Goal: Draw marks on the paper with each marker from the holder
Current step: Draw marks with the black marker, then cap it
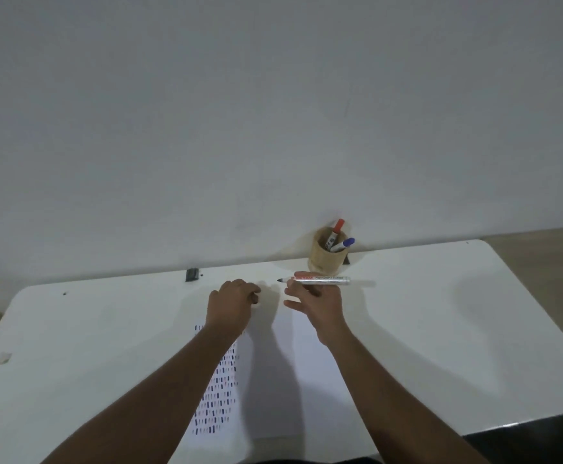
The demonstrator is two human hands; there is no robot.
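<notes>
A white sheet of paper (pixel 306 380) lies on the white table (pixel 440 329), its left part filled with rows of short blue and red marks. My right hand (pixel 316 303) holds a silver uncapped marker (pixel 320 279) level above the paper's far edge, dark tip pointing left. My left hand (pixel 233 303) is closed beside it; a small dark piece, probably the cap, shows at its fingertips. A round wooden holder (pixel 325 257) stands at the table's back edge with a red-capped marker (pixel 337 229) and a blue-capped marker (pixel 343 244) in it.
A small black clip (pixel 191 274) sits on the table's far edge to the left. A plain wall rises right behind the table. A bit of tape (pixel 2 357) marks the left side. The floor shows at far right.
</notes>
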